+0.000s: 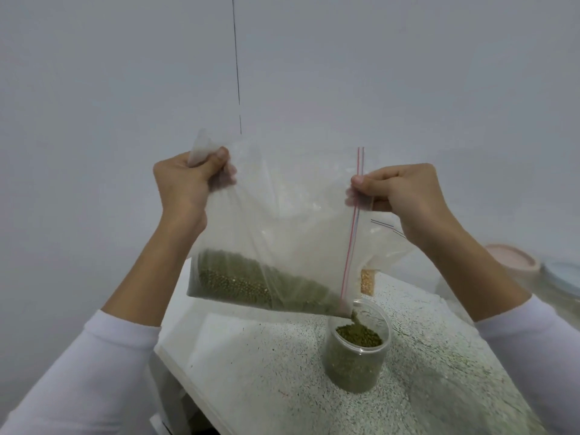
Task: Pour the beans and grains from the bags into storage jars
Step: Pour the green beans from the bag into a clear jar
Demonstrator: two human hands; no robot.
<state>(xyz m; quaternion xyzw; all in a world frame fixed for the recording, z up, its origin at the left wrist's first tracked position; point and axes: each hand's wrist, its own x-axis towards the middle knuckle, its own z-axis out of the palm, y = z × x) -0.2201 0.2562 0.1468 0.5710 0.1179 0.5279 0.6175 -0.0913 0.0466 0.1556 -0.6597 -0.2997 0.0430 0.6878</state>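
A plain pale wall [314, 73] stands behind a speckled grey-white stone countertop [282, 372]. Above it, the left hand [188, 180] is clenched round the bunched bottom corner of a clear plastic zip-seal bag [282, 215], thumb pressed over the gathered film, forearm raised with a white sleeve [78, 372] pushed back. The right hand [398, 196] pinches the bag's red-and-blue zip strip [353, 233] between thumb and curled fingers, held a little lower. The bag hangs tilted, its lower right corner dipping into the mouth of a clear round plastic jar [357, 350] standing on the countertop. Green mung beans [238, 277] lie along the bag's lower edge and spill into the jar, which is more than half full.
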